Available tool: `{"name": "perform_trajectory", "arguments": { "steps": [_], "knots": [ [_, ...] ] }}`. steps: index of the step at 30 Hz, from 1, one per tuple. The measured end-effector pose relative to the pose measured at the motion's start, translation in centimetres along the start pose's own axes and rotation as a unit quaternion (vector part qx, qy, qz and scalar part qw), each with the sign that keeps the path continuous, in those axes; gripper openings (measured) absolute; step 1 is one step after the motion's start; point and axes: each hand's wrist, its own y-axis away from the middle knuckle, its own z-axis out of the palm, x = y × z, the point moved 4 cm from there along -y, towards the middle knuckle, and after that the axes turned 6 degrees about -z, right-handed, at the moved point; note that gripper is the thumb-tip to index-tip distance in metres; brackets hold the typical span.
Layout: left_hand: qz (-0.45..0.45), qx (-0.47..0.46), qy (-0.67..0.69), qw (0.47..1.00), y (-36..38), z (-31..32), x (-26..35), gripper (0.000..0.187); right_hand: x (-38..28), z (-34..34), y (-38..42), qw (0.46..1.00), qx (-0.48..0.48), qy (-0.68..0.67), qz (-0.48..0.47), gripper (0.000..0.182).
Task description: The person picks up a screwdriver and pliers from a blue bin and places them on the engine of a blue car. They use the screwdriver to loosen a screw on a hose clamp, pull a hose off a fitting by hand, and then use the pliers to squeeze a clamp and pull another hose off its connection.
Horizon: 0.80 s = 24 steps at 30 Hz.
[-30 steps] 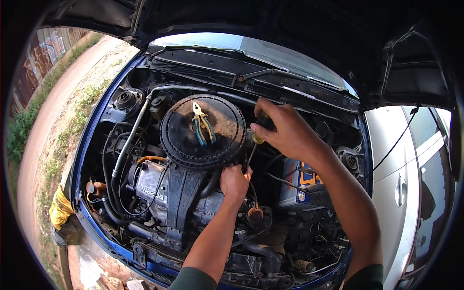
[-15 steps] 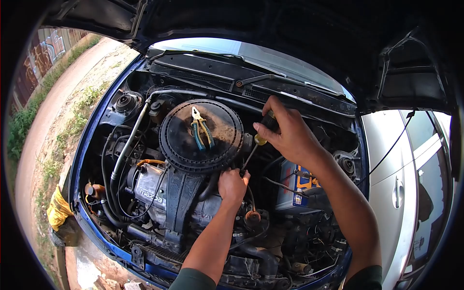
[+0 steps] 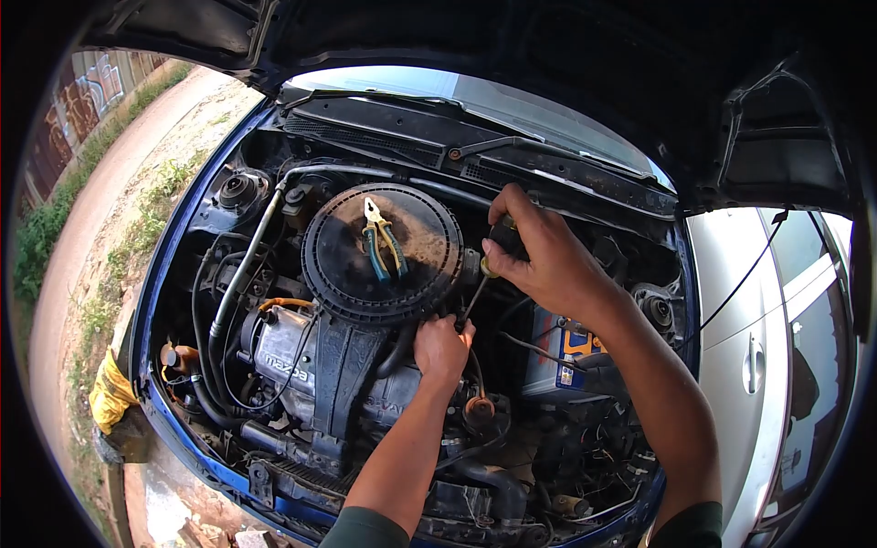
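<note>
A screwdriver (image 3: 482,279) with black-and-yellow handle, its handle wrapped in the right fingers (image 3: 508,247), slants steeply down-left; its thin dark shaft ends just above the left fingers (image 3: 449,327), tip hidden

Your right hand (image 3: 539,260) is wrapped around the black and yellow handle of a screwdriver (image 3: 484,274), its shaft angling down to the left. Its tip meets your left hand (image 3: 443,347), which is closed low against the edge of the round black air cleaner cover (image 3: 429,228). A pair of pliers (image 3: 381,239) with yellow and teal grips lies on top of that cover. Just right of your right wrist sits the battery (image 3: 557,361), and a silver car (image 3: 767,365) is parked alongside.
</note>
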Motion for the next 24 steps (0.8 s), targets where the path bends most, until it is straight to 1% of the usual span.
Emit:
{"name": "perform_trajectory", "arguments": {
  "steps": [7,10,12,16,19,21,24],
  "knots": [
    [0.006,-0.004,0.003,1.0,-0.07,0.11,-0.13,0.034,-0.42,0.25,-0.25,1.0,-0.023,-0.008,-0.009,0.031],
    [0.004,-0.008,0.001,1.0,-0.09,0.14,-0.19,0.034,-0.45,0.65,-0.25,0.999,-0.029,-0.024,-0.026,0.031],
    [0.001,-0.012,0.002,1.0,-0.05,0.04,-0.13,0.034,-0.51,0.82,-0.27,0.998,-0.022,0.002,-0.057,0.031],
    [-0.008,-0.017,0.001,1.0,0.0,-0.21,0.08,0.033,-0.55,0.88,-0.36,0.998,-0.03,0.003,-0.053,0.031],
    [-0.011,-0.03,0.001,1.0,-0.08,-0.13,-0.06,0.034,-0.95,0.58,-0.53,0.998,-0.043,-0.023,-0.032,0.032],
    [-0.008,-0.03,0.002,1.0,-0.06,-0.04,-0.16,0.034,-0.98,0.7,-0.54,0.997,-0.064,-0.033,0.002,0.032],
    [-0.005,-0.028,0.003,1.0,-0.09,-0.33,0.06,0.034,-0.97,0.75,-0.5,0.998,-0.056,-0.026,-0.018,0.033]
  ]
}}
